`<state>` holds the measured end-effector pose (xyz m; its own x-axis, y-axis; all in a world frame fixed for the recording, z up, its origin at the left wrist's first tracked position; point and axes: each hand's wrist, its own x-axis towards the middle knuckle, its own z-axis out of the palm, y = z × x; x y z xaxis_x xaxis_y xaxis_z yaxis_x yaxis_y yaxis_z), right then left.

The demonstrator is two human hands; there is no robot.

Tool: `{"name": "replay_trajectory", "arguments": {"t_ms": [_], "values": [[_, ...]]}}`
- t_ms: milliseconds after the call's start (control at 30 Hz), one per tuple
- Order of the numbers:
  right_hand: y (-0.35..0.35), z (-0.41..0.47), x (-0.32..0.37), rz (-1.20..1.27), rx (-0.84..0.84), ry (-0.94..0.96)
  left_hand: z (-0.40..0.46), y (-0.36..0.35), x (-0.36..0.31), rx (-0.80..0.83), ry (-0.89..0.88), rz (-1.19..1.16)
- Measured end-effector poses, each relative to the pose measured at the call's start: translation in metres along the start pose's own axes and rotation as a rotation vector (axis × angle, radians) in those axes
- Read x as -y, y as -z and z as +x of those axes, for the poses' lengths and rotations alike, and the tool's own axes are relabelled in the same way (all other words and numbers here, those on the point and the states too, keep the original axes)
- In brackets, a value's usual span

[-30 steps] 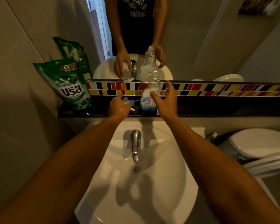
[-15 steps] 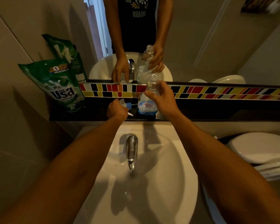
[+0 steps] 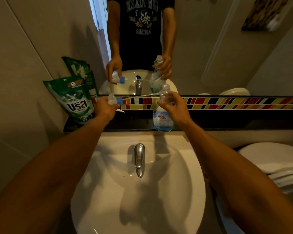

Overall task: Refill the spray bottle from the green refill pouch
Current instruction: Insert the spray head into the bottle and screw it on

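Note:
The clear spray bottle (image 3: 162,119), with a little blue liquid at its bottom and no top on its neck, is held by my right hand (image 3: 174,107) around its upper part, just above the dark ledge (image 3: 227,122). My left hand (image 3: 105,108) grips the spray head (image 3: 115,100), white with a blue collar, its thin tube pointing right. The green refill pouch (image 3: 74,100) leans upright against the wall at the ledge's left end, left of my left hand.
A white sink (image 3: 139,191) with a chrome tap (image 3: 139,159) lies below the ledge. A strip of coloured tiles (image 3: 227,103) and a mirror rise behind it. A white toilet (image 3: 271,159) stands to the right. A wall closes off the left side.
My right hand closed on the bottle and lifted it slightly. My left hand raised the spray head up and to the left, away from the bottle.

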<state>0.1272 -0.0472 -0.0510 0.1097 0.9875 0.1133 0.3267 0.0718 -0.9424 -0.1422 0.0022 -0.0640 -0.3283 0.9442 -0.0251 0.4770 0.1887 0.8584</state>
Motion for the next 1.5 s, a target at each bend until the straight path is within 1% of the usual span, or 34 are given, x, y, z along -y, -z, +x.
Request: {"name": "replay_trajectory", "arguments": {"t_ms": [167, 333, 567, 800, 1033, 1267, 1367, 1500], "values": [[0.012, -0.015, 0.012, -0.014, -0.033, 0.002, -0.007, 0.049, -0.032, -0.071, -0.074, -0.040], [0.023, -0.022, 0.021, -0.056, -0.086, -0.001, -0.021, 0.077, -0.064, -0.107, -0.142, -0.062], [0.040, -0.023, 0.032, -0.183, -0.147, -0.070, -0.037, 0.100, -0.088, -0.091, -0.192, -0.079], [0.048, -0.031, 0.038, -0.203, -0.110, -0.074, -0.048, 0.112, -0.093, -0.038, -0.240, -0.060], [0.047, -0.037, 0.046, -0.187, -0.039, -0.037, -0.055, 0.114, -0.103, 0.018, -0.318, -0.072], [0.052, -0.040, 0.057, -0.148, 0.062, -0.010, -0.045, 0.136, -0.137, 0.102, -0.502, -0.083], [0.050, -0.043, 0.064, -0.122, 0.119, 0.016, -0.044, 0.140, -0.153, 0.226, -0.549, -0.090], [0.042, -0.044, 0.074, -0.088, 0.173, 0.083, -0.057, 0.128, -0.173, 0.383, -0.506, -0.236]]}}
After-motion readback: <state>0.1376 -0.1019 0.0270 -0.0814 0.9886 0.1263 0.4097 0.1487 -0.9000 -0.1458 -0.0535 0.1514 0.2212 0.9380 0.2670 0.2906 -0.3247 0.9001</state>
